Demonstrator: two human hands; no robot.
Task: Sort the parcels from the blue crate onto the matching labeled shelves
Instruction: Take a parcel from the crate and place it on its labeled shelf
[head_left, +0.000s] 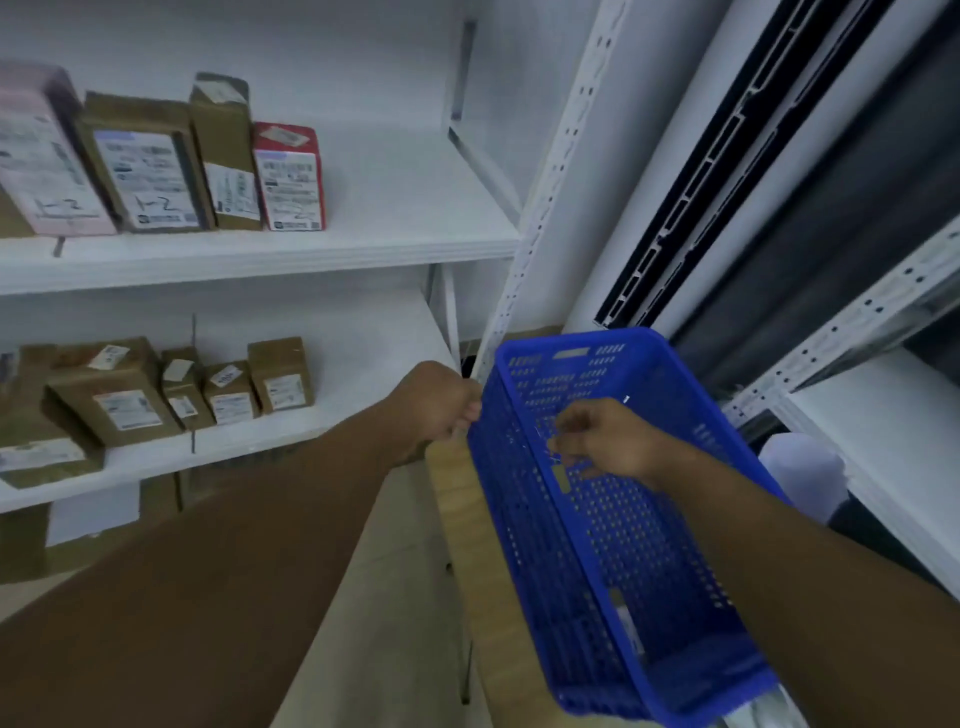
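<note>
The blue crate sits tilted at about four o'clock, its lower side seemingly resting on a wooden top. The left hand has its fingers curled over the crate's left rim, clamped on it. That one-sided hold looks like the weak spot: if it loosens, the crate could slide or tip off the wood. The right hand hovers over the crate's inside with fingers bunched, and it cannot be told whether they pinch anything. A pale item lies low in the crate and might be overlooked, or spill out if the tilt grows. From nine to eleven o'clock, white shelves carry standing parcels. The upper shelf holds a pink one, brown boxes and a red box, and the lower shelf holds brown boxes. A perforated white post rises at one o'clock, with dark panels beyond it.
</note>
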